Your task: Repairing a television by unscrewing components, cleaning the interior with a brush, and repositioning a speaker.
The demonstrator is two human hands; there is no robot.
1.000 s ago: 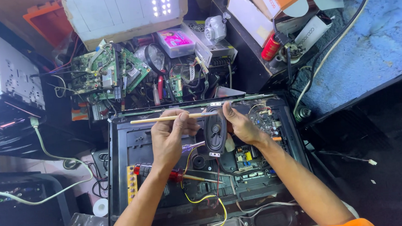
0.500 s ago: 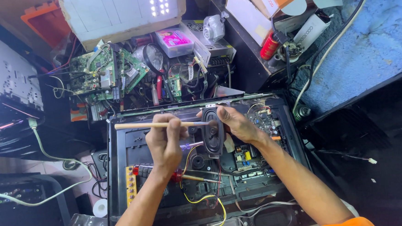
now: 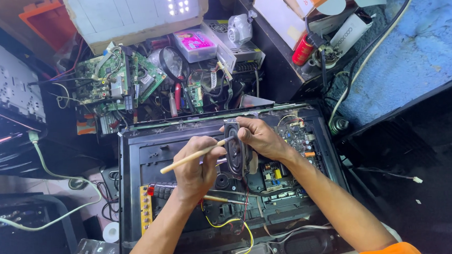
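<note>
Over the middle of the opened black case (image 3: pixel 137 198), a small oval speaker (image 3: pixel 234 153) stands on edge, its long axis running away from the person, face turned toward the left. The right hand (image 3: pixel 261 139) closes around its back and top, holding it upright. The left hand (image 3: pixel 196 167) pinches a thin wooden-handled brush (image 3: pixel 194 156) whose shaft slants up and rightward, its tip touching the speaker's face; this hand sits just beside the speaker on its left. Green circuit boards (image 3: pixel 293 139) lie in the case to the right, yellow wires (image 3: pixel 226 225) trail below, and loose boards (image 3: pixel 120 81) crowd the clutter beyond.
</note>
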